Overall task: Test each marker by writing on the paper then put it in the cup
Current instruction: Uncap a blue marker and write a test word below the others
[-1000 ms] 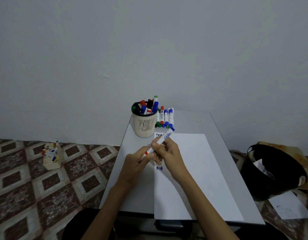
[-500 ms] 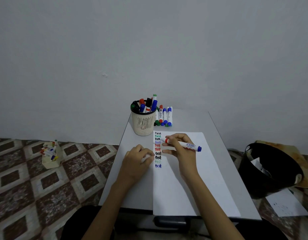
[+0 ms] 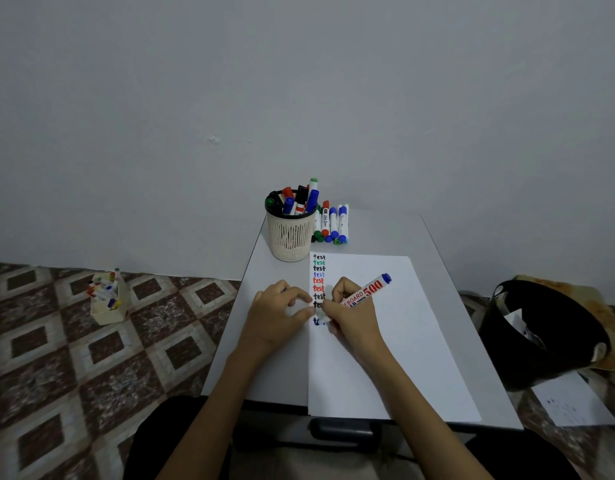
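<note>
Right hand [image 3: 351,313] pinching marker [image 3: 366,292] low on barrel, tip down on paper [image 3: 385,341] near its left edge. Left hand [image 3: 278,315] curled loosely, holding nothing, steadying paper's edge. Light, stiff, smooth barrel; best gripped near tip. Farther back: cup [image 3: 290,235] at surface's far-left corner, spare markers [image 3: 332,223] beside.

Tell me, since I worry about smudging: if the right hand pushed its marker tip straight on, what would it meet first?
Likely the paper: the right hand angles the marker tip down-left, at the test column beside the left hand.
</note>
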Motion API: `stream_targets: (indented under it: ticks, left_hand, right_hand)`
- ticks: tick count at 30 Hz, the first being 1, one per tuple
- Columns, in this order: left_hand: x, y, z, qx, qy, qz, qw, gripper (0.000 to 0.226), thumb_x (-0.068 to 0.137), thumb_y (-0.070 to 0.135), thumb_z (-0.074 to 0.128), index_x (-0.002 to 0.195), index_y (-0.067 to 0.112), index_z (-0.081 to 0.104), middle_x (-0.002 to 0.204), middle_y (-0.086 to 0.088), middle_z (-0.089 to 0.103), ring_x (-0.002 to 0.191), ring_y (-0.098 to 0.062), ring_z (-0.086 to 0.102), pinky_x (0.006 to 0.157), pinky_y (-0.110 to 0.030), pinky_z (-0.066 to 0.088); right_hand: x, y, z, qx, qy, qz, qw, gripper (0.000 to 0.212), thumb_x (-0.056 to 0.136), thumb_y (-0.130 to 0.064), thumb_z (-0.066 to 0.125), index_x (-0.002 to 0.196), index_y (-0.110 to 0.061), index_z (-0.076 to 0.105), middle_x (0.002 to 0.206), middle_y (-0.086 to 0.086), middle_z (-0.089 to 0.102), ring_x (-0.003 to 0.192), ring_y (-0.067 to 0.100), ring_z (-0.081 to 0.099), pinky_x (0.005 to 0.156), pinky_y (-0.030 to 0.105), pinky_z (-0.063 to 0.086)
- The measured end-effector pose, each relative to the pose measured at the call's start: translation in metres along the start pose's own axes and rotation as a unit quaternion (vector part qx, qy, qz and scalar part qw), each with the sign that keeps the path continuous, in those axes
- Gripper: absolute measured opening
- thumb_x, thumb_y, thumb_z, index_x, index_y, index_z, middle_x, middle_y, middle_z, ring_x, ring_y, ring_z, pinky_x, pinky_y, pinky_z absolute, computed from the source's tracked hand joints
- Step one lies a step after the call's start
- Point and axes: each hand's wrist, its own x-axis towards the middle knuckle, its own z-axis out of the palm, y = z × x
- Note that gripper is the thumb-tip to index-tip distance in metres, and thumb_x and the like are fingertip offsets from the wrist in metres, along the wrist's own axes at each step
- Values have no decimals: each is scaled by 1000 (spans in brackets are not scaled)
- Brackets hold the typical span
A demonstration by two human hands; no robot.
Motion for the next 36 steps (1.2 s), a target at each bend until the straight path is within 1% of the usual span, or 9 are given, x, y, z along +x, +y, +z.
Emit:
stream_targets:
  ticks: [4, 11, 16, 21, 25, 28, 32, 34, 36]
  left_hand:
    - [0, -1, 0, 0, -7, -3, 1000, 34, 74, 50, 54, 87, 24, 70, 74, 10, 46, 67, -6, 44, 63, -38, 48]
    - [0, 3, -3, -3, -3, -2, 1000, 33, 73, 47, 58, 88, 21, 72, 73, 11, 43, 64, -6, 42, 62, -31, 43]
    - [1, 2, -2, -9, -5, 2, 1000, 40, 74, 53, 53, 88, 20, 72, 73, 11, 44, 64, -7, 43, 62, -35, 48]
    - [1, 3, -2, -7, -6, -4, 1000, 35, 74, 49, 57, 88, 21, 72, 73, 12, 45, 64, -8, 44, 62, -38, 50]
    - [1, 3, -3, -7, -10, -1, 1000, 43, 75, 55, 50, 89, 20, 72, 72, 10, 45, 63, -8, 43, 61, -36, 48]
    - [1, 4, -4, -8, -15, -8, 1000, 42, 75, 54, 50, 89, 20, 72, 72, 10, 45, 64, -8, 44, 62, -36, 48]
    - [1, 7, -6, -3, -22, -21, 1000, 32, 75, 45, 58, 90, 20, 72, 71, 9, 45, 65, -9, 44, 67, -31, 41]
    - [1, 8, -7, -7, -23, -21, 1000, 30, 74, 42, 60, 90, 20, 72, 71, 8, 44, 65, -9, 43, 66, -31, 41]
    - [2, 10, -7, -14, -25, -24, 999, 30, 74, 42, 60, 90, 19, 72, 71, 8, 44, 64, -9, 43, 65, -32, 43]
  right_hand:
    - [0, 4, -1, 1, -14, -3, 1000, 32, 71, 10, 60, 60, -14, 41, 54, 7, 47, 42, 18, 39, 43, 23, 35]
    - [-1, 6, 1, -48, -24, -9, 999, 27, 63, -2, 66, 63, -11, 41, 55, 6, 48, 46, 17, 44, 45, 22, 39]
    - [-3, 7, 4, -114, -20, -47, 992, 25, 67, 3, 67, 67, -6, 44, 65, 20, 49, 60, 18, 49, 60, 22, 49]
    - [-2, 6, 2, -107, -14, -47, 993, 29, 74, 10, 63, 66, -7, 42, 59, 7, 47, 52, 9, 46, 52, 18, 44]
    - [-4, 7, 4, -123, -23, -59, 990, 25, 71, 7, 66, 68, -1, 43, 62, 15, 48, 52, 6, 47, 56, 15, 46]
    - [-3, 6, 3, -107, -43, -50, 992, 24, 64, -4, 65, 64, -4, 42, 60, 13, 48, 53, 10, 50, 59, 20, 49]
    - [-2, 7, 0, -80, -28, -41, 996, 25, 62, -4, 64, 62, -10, 39, 55, 1, 47, 54, 11, 47, 57, 23, 45]
    - [-3, 5, 2, -97, -27, -51, 994, 24, 63, -5, 63, 62, -10, 39, 58, 7, 46, 55, 11, 47, 57, 22, 45]
    - [-4, 5, 3, -109, -23, -64, 992, 23, 64, -6, 62, 64, -7, 39, 62, 21, 44, 59, 17, 46, 60, 22, 47]
